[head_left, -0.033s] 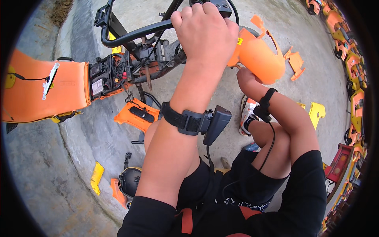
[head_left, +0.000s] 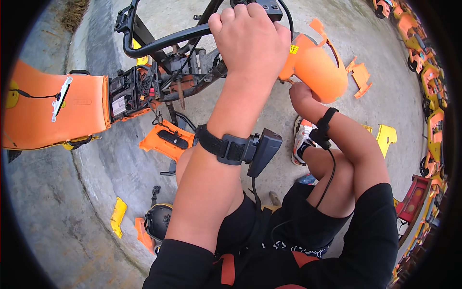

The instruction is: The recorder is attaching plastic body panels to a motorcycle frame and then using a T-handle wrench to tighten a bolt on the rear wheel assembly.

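Observation:
My left hand (head_left: 252, 41) is closed over the black handlebar (head_left: 166, 42) of a partly stripped scooter, its fingers wrapped over the top. Below and right of it, my right hand (head_left: 302, 95) is curled beside the lower edge of the orange front fender (head_left: 320, 72). Whatever its fingers grip is hidden by the hand and the fender. A yellow warning label (head_left: 293, 49) shows on the fender. Left of my left hand lies the scooter's open frame (head_left: 195, 72), with exposed wiring (head_left: 144, 86) and bare metal parts.
At left is an orange body panel (head_left: 72, 103) with a cable on it. An orange cover (head_left: 166, 140), an orange bracket (head_left: 360, 77), and yellow pieces (head_left: 385, 138) (head_left: 118, 216) lie on the concrete. A black helmet (head_left: 159, 221) sits by my leg. Orange scooters (head_left: 435, 125) line the right edge.
The orange fender has turned very slightly, and more of its yellow label shows. Both hands stay in nearly the same places.

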`<control>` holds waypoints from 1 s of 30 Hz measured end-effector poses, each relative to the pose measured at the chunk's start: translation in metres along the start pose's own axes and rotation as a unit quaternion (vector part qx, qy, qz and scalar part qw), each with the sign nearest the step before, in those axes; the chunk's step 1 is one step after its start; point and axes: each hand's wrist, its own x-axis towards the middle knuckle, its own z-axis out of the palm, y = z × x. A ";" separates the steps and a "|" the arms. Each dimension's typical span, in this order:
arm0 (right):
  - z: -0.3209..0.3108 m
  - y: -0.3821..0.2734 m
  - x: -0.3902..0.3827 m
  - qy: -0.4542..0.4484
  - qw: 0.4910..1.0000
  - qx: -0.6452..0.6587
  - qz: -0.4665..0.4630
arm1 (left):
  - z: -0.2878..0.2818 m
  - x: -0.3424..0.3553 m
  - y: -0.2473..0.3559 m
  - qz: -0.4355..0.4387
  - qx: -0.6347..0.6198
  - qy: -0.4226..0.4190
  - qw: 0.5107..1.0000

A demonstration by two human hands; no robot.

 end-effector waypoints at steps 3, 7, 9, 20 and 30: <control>0.009 0.008 0.004 -0.009 0.992 0.114 0.059 | -0.001 0.000 0.000 0.004 -0.004 0.006 1.000; 0.028 0.023 0.008 -0.003 0.978 0.177 0.110 | 0.000 -0.001 0.000 0.005 -0.010 0.004 1.000; 0.037 0.030 0.007 0.007 0.973 0.207 0.106 | 0.001 -0.002 -0.001 0.012 -0.007 0.005 1.000; 0.005 -0.001 0.001 -0.001 0.997 0.047 0.058 | 0.007 -0.001 -0.003 -0.003 -0.019 0.024 1.000; 0.009 0.012 0.007 -0.022 0.992 0.111 0.055 | 0.001 -0.001 -0.002 0.012 -0.003 0.006 1.000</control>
